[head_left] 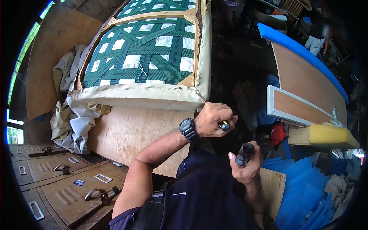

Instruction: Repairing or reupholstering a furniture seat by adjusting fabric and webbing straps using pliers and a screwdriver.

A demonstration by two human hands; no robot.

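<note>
One handle [224, 125] pointing seemingly cameraward, left hand [215, 119] gripping; right hand [249, 165] clasping slanted tool [244, 154].

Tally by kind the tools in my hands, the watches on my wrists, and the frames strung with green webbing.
Held tools: 2 (yellow-and-black tool in the left hand, dark tool in the right hand)
Wristwatch: 1
Green-webbed frame: 1
Total: 4

Webbing [153, 50] woven, matt; frame cover [153, 98] smooth, leather-like; board [142, 132] bare wood, matt.
</note>
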